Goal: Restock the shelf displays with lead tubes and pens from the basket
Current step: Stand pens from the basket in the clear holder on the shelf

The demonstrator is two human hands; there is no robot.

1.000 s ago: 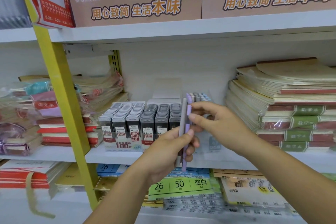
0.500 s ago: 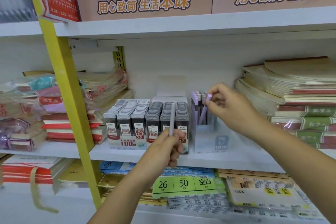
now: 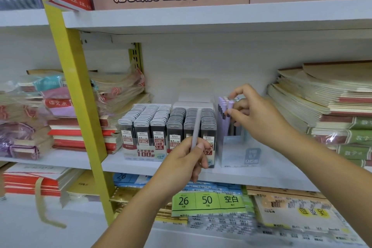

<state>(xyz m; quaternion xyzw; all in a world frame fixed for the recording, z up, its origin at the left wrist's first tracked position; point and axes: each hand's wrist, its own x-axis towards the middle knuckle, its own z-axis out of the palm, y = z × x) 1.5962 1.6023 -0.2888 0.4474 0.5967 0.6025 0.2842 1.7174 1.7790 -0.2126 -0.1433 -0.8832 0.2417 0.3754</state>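
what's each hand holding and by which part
Left hand grips a pale pen by its lower half. Right hand pinches a purple pen near its top, standing in the pen box.

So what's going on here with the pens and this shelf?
A person is restocking a shop shelf. Their right hand pinches the top of a purple pen standing among others in the clear pen box. Their left hand grips a pale pen, held upright in front of the lead tube display and not yet placed. No basket is in view.
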